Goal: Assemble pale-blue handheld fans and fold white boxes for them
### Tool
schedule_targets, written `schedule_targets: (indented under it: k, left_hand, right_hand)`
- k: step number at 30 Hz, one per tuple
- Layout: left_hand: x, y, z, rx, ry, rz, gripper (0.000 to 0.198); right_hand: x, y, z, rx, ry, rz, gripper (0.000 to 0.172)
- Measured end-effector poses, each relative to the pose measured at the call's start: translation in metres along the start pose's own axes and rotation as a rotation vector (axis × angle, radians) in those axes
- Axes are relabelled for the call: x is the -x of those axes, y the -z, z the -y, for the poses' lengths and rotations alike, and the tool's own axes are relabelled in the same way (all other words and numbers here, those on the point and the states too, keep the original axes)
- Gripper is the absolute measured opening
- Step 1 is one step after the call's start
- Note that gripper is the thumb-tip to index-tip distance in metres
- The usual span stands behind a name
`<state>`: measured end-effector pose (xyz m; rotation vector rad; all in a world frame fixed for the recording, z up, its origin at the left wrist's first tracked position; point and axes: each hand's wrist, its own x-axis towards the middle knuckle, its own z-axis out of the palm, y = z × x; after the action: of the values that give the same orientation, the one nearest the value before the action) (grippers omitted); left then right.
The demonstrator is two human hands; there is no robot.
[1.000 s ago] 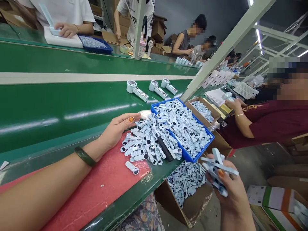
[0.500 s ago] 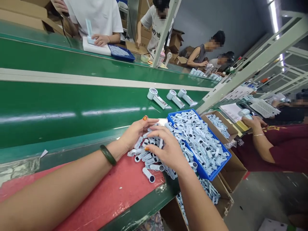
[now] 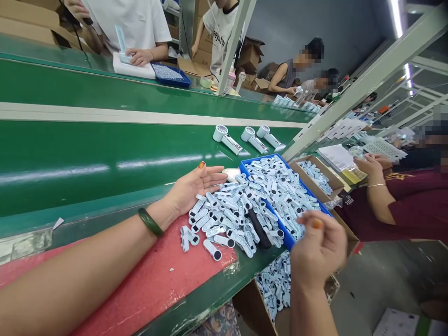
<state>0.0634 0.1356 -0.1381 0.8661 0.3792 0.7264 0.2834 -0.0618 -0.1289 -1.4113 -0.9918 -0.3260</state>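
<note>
A heap of small pale-blue plastic pieces with dark ends [image 3: 227, 217] lies on the red mat [image 3: 147, 284]. At the heap's far left edge rests my left hand [image 3: 191, 189], palm turned up and fingers stretched, holding nothing; a green bangle is on its wrist. My right hand [image 3: 317, 247] is raised over the near right corner of the blue tray [image 3: 291, 240], which is full of the same pieces. Its fingers are curled together and slightly blurred; anything inside them is hidden. A black handle-shaped object [image 3: 259, 228] sticks out of the heap.
Three white handheld fans [image 3: 227, 139] lie on the green conveyor [image 3: 87, 149]. Cardboard boxes of pieces [image 3: 275, 284] stand below and right of the table. A slanted metal post [image 3: 350, 88] rises beyond the tray. Co-workers sit opposite and at right.
My right hand has left the heap and swung right to the tray's near corner, its fingers curling. My left hand has opened out flat. The black handle is now uncovered.
</note>
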Motion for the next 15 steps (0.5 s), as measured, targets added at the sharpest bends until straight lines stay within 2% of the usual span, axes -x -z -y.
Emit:
schedule_targets:
  k: [2, 3, 5, 7, 10, 12, 15]
  left_hand:
    - [0.0, -0.002, -0.001, 0.045, 0.014, -0.006, 0.058]
    - [0.0, -0.004, -0.001, 0.067, 0.018, -0.005, 0.058]
    - [-0.001, -0.005, 0.0, 0.091, -0.006, -0.02, 0.055]
    - [-0.003, -0.004, 0.003, 0.05, -0.09, -0.095, 0.049]
    - [-0.006, 0.0, 0.006, -0.1, -0.173, -0.212, 0.046]
    - [-0.006, 0.002, 0.007, -0.179, -0.138, -0.184, 0.052]
    - [-0.006, 0.004, 0.007, -0.224, -0.089, -0.104, 0.059]
  right_hand:
    - [0.017, 0.04, -0.039, 0.104, -0.15, -0.287, 0.03]
    - [0.028, 0.061, -0.062, 0.172, -0.285, -0.338, 0.036]
    - [0.056, 0.095, -0.108, 0.331, -0.557, -0.294, 0.044]
    - [0.091, 0.117, -0.145, 0.402, -0.735, -0.164, 0.055]
    - [0.147, 0.125, -0.179, 0.505, -0.958, 0.138, 0.07]
    - [0.18, 0.12, -0.191, 0.568, -1.048, 0.32, 0.072]
    - [0.213, 0.112, -0.203, 0.612, -1.091, 0.563, 0.07]
